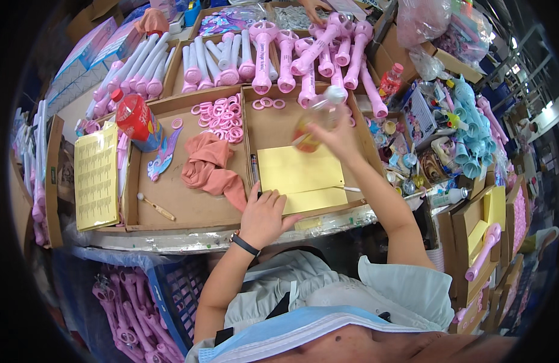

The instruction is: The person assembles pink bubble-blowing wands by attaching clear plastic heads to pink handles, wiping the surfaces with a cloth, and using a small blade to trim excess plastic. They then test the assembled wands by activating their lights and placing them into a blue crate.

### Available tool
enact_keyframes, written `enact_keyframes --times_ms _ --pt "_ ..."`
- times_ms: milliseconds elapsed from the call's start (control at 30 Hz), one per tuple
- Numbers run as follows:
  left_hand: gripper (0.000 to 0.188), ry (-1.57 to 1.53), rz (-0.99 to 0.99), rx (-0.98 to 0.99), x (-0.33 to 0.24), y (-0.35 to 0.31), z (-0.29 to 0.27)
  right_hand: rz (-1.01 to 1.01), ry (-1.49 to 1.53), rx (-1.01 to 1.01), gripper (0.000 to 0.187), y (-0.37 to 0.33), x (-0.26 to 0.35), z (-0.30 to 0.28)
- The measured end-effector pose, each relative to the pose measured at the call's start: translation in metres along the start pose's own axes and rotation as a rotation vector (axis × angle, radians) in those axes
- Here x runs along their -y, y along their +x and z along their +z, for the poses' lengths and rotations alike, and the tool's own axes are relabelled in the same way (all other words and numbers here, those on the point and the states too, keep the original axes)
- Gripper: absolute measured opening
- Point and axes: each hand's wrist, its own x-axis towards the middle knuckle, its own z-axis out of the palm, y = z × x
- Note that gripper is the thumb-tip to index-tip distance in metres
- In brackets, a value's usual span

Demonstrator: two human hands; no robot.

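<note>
My right hand [335,134] grips a small clear bottle [311,128] with a white cap and a yellow-red label, blurred by motion. It is above the right cardboard tray [367,145]. Yellow sheets [299,172] lie in that tray below the bottle. My left hand [264,212] rests at the sheets' lower left corner, fingers spread and thumb out to the side. A small black tip shows beside its index finger; I cannot make out what it belongs to. A thin white stick [352,189] lies at the sheets' right edge.
The left tray holds pink rings [222,115], a salmon cloth [210,166], a wooden-handled tool [155,207] and a red-capped bottle [137,118]. Pink toy handles [262,57] stand along the back. Light-blue parts [467,121] pile up right. A blue crate [176,302] stands below left. Another person's hand [315,9] is at the far side.
</note>
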Motion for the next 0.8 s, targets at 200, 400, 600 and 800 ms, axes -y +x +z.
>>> enact_keyframes --times_ms 200,400,600,800 --pt "0.051 -0.014 0.018 -0.092 0.001 0.000 0.006 0.136 -0.380 -0.301 0.090 -0.002 -0.024 -0.066" --pt "0.049 -0.055 0.020 -0.109 0.002 -0.001 0.006 -0.100 -0.640 -0.506 0.074 -0.028 -0.019 -0.063" --pt "0.044 -0.033 0.012 -0.018 0.002 -0.001 0.006 0.316 -0.845 0.012 0.052 -0.076 -0.019 -0.035" --pt "0.051 -0.026 0.042 -0.110 0.002 -0.002 0.007 0.520 -0.054 -0.023 0.049 -0.053 -0.031 -0.039"
